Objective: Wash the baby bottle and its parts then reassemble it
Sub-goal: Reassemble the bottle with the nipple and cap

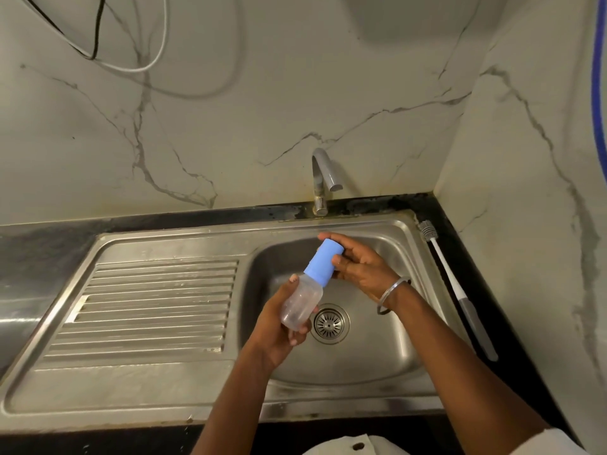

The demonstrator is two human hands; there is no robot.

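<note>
A small clear baby bottle (301,304) with a light blue cap (323,261) on its top is held tilted over the steel sink basin (368,356). My left hand (279,333) grips the clear body from below. My right hand (354,262) closes its fingers round the blue cap at the upper end. The bottle is assembled, and its nipple is hidden under the cap. No water runs from the tap (323,178).
A bottle brush (460,290) with a white and grey handle lies on the black counter along the sink's right rim. The ribbed drainboard (154,307) spreads to the left. The drain strainer (329,323) sits mid-basin. Marble walls close the back and right.
</note>
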